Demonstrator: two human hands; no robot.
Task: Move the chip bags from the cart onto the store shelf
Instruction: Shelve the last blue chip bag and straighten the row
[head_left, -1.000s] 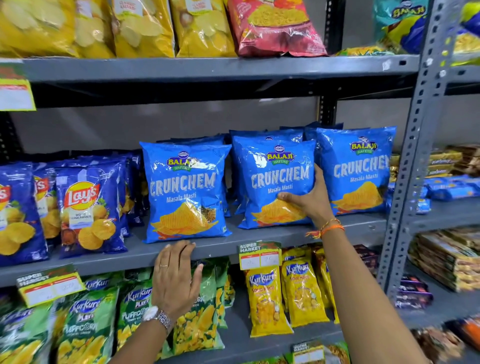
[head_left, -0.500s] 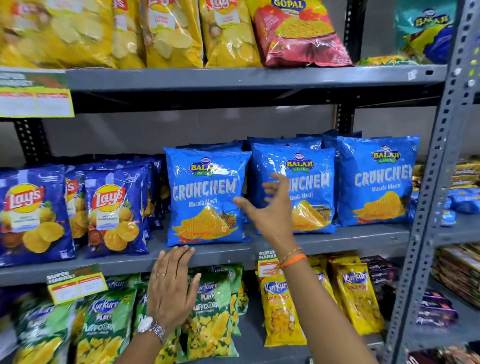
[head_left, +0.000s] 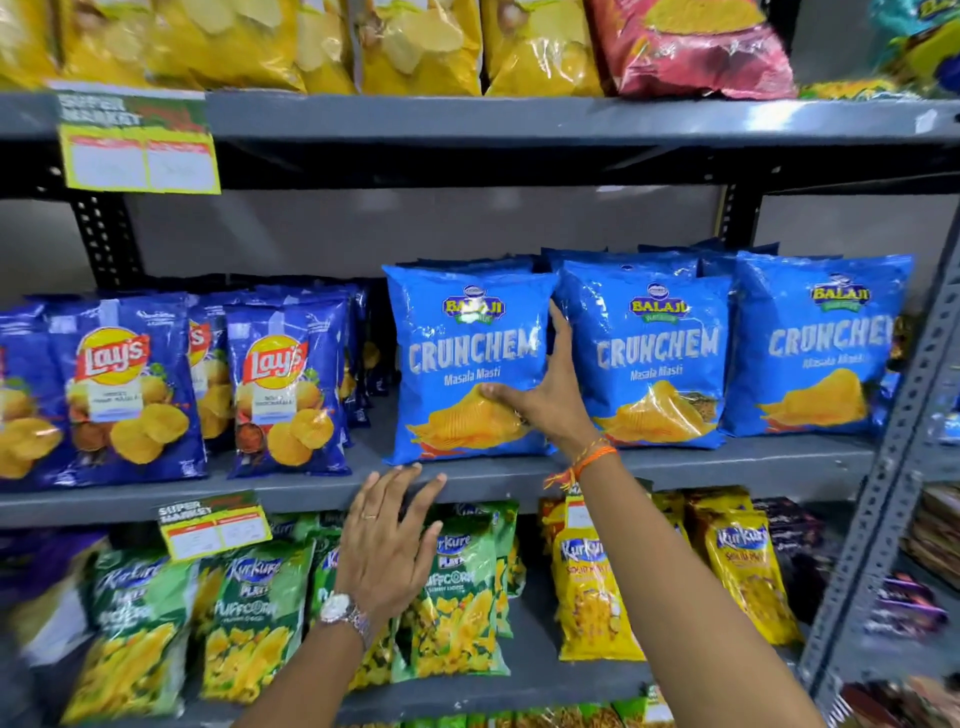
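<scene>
Three bright blue Crunchem chip bags stand upright in a row on the grey middle shelf (head_left: 727, 460). My right hand (head_left: 545, 400) grips the right edge of the left Crunchem bag (head_left: 462, 358), thumb across its front and fingers behind it, between it and the middle Crunchem bag (head_left: 654, 358). The right Crunchem bag (head_left: 821, 348) stands by the shelf post. More blue bags are stacked behind them. My left hand (head_left: 387, 545) is spread flat with its fingertips on the shelf's front lip, below the left bag, holding nothing. No cart is in view.
Dark blue Lay's bags (head_left: 130, 395) fill the left of the same shelf. Yellow and red bags line the upper shelf (head_left: 467, 119). Green Kurkure bags (head_left: 249, 618) and yellow Kurkure bags (head_left: 587, 597) sit below. A perforated grey upright post (head_left: 893, 467) bounds the right side.
My right hand left the middle Crunchem bag, swung left through the air and now grips the left bag's right edge. My left hand stays on the shelf lip. The camera moved closer.
</scene>
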